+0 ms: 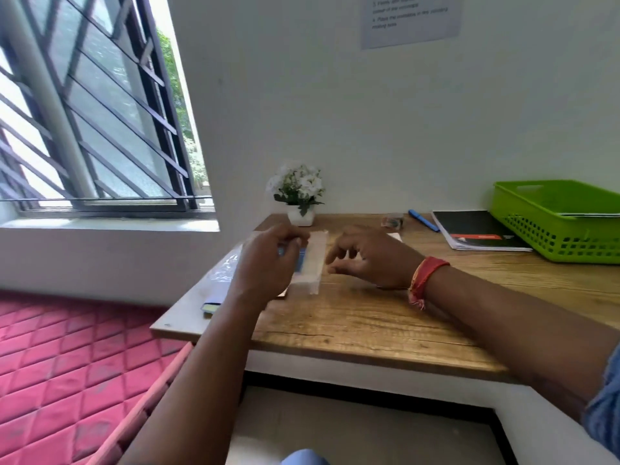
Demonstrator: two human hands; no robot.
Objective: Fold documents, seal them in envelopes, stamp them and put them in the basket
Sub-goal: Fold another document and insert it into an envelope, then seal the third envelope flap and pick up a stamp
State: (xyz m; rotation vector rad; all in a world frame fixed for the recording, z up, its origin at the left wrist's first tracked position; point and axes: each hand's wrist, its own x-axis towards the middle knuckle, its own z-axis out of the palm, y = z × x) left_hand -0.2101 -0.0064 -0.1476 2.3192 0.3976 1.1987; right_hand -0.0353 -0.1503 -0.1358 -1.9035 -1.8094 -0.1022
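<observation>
Over desk (369, 317): L hand (265, 263) pinching envelope (310, 260); R hand (369, 260) fingers loosely curled, empty.

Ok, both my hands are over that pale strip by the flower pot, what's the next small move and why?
Probably bring the right hand in to steady the pale strip. The left hand is pinching something small and blue at it, too blurred to identify, while the right hand hovers open beside it, touching nothing.

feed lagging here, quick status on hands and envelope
Left hand pinching a small blue item over the envelope. Right hand open beside it. Basket far right, path unobstructed.
</observation>
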